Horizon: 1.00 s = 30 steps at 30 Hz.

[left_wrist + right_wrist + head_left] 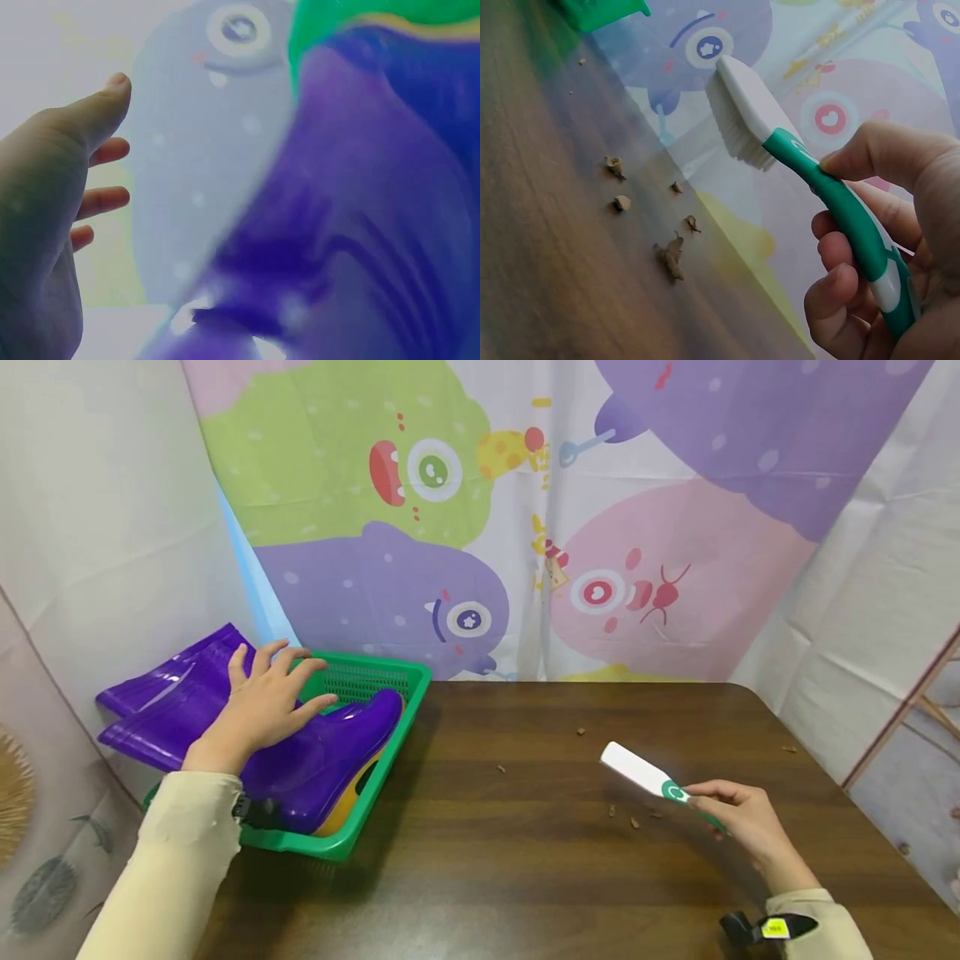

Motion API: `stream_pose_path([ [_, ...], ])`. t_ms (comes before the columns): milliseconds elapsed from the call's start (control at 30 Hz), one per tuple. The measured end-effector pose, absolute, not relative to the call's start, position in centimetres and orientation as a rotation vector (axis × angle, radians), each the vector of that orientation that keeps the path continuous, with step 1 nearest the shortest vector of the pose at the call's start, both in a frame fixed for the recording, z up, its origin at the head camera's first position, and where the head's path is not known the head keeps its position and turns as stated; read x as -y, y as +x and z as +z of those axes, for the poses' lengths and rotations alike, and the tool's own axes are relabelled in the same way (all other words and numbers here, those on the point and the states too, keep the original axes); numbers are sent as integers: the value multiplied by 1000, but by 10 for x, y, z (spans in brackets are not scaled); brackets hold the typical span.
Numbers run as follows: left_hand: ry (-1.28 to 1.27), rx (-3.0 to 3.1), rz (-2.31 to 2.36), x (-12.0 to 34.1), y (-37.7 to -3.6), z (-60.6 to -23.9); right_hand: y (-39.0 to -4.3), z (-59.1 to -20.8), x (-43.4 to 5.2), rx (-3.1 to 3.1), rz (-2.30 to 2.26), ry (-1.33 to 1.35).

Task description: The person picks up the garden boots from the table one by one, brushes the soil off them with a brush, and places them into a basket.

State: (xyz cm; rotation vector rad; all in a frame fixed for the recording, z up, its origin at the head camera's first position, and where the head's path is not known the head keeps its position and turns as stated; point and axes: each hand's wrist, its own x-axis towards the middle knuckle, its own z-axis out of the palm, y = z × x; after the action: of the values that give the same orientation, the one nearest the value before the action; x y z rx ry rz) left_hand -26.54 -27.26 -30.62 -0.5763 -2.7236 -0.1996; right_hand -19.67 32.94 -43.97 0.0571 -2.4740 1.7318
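Note:
A pair of shiny purple rain boots [318,760] lies in a green plastic basket [384,768] on the left, their shafts sticking out past its left side. Over the boots, my left hand [266,697] is spread with fingers apart and grips nothing. The left wrist view has the thumb [97,116] away from the purple boot surface [360,195]. My right hand [750,831] holds a scrub brush [637,768] by its green and white handle [855,225]. The brush head is raised over the table, its white bristles [735,127] facing the tabletop.
Small brown dry scraps [671,259] are scattered on the dark wooden table [487,877], several of them below the brush. A cartoon-print curtain [525,635] hangs along the table's back edge. Pale cloth panels [847,610] stand at both sides.

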Motion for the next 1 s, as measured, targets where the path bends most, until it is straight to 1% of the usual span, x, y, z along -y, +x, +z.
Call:
stream_pose_path([
  [233, -688, 2651, -204, 230, -256, -295, -206, -430, -333, 2456, 1737, 37],
  [533, -765, 2540, -286, 182, -252, -304, -227, -425, -331, 2377, 1736, -87],
  [767, -733, 2556, -347, 156, -251, -316, -243, -433, -332, 2336, 1807, -159],
  [1000, -709, 2552, -425, 137, -251, -328, -255, -451, -338, 2287, 1856, -272],
])
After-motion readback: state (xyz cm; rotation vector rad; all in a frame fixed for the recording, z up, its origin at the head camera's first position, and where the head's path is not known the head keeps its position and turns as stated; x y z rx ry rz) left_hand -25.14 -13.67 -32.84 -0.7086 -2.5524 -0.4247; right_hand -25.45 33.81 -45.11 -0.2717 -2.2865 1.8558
